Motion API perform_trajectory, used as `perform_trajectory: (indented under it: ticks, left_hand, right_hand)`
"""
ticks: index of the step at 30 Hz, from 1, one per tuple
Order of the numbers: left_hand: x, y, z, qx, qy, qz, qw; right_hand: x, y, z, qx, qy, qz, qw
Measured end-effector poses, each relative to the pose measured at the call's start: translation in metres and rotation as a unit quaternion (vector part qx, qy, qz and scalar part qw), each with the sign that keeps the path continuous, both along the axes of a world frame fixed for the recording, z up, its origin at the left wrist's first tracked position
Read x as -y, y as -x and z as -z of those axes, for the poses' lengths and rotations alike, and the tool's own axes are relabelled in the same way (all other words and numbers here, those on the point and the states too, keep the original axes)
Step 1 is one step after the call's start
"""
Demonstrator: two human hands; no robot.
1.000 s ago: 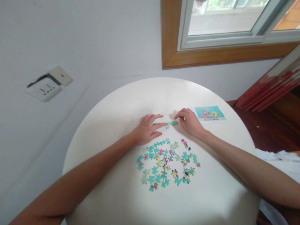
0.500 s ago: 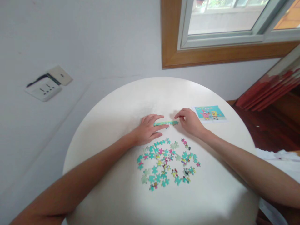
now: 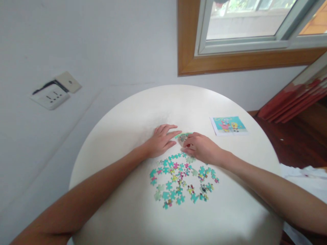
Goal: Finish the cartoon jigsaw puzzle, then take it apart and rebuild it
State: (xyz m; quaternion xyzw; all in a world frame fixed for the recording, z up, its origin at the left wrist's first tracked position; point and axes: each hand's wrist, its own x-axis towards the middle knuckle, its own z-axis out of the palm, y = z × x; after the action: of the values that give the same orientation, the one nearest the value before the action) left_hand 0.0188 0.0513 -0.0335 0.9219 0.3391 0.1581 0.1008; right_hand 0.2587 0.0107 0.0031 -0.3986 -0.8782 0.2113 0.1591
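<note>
Right hand [image 3: 201, 148] pinches a puzzle strip [image 3: 183, 137] just above the loose pieces [image 3: 182, 180]; left hand [image 3: 161, 140] rests flat, unclenched, beside it. Joining seems underway; next needs careful alignment, I'd judge

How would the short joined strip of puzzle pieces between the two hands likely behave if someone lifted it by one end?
The joined strip looks thin and flat, so probably very light. It is held only by interlocking tabs, so it would likely sag or come apart. Pushed across the smooth table, it should slide rather than roll.
</note>
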Motion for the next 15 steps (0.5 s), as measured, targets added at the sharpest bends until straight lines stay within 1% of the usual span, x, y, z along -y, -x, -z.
perform_trajectory:
  ticks: [5, 9, 15]
  left_hand:
    - [0.0005, 0.0000, -0.0030, 0.000, 0.008, 0.001, 1.000]
    - [0.0000, 0.0001, -0.0029, -0.002, 0.008, 0.003, 1.000]
    - [-0.0009, 0.0004, 0.0001, 0.002, 0.012, 0.001, 1.000]
  right_hand:
    - [0.0069, 0.0057, 0.0060, 0.022, 0.019, 0.007, 1.000]
    - [0.0070, 0.0057, 0.0094, 0.006, 0.039, 0.010, 0.999]
    - [0.0087, 0.0058, 0.0095, -0.017, 0.040, 0.002, 0.999]
